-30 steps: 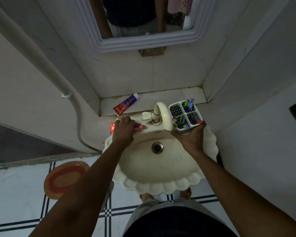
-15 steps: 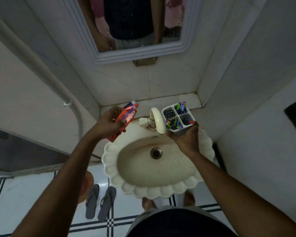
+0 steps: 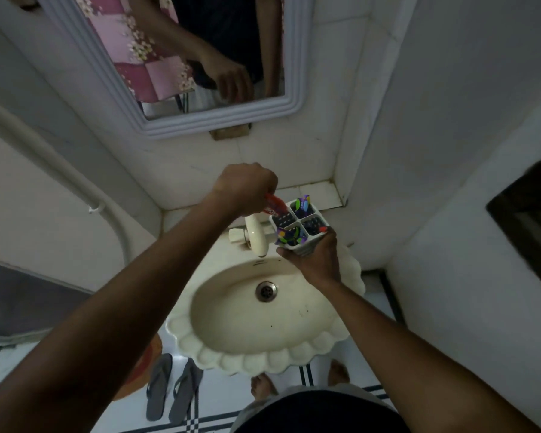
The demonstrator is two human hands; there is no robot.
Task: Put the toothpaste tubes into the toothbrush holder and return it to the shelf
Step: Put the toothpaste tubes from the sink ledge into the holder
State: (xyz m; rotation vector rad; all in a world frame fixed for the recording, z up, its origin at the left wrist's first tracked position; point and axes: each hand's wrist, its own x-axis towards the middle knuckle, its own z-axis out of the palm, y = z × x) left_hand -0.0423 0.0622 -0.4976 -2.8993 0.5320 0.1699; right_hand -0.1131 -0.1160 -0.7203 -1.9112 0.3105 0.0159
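My right hand (image 3: 317, 259) grips a white four-compartment toothbrush holder (image 3: 298, 227) from below, held above the back right of the sink. Several colourful toothbrushes stick out of its compartments. My left hand (image 3: 245, 187) is closed on red toothpaste tubes (image 3: 275, 207), whose lower end touches the holder's back left compartment. How many tubes are in my fist is hidden by my fingers. The tiled shelf (image 3: 324, 192) runs behind the sink, below the mirror.
A cream scalloped sink (image 3: 263, 314) with a tap (image 3: 256, 237) sits below my hands. A framed mirror (image 3: 200, 73) hangs above. Walls close in on both sides. Grey sandals (image 3: 172, 387) and a mat lie on the floor.
My left hand lifted a tube off the sink edge, gathered the one on the shelf, and moved right to the holder. The holder in my right hand stayed over the sink.
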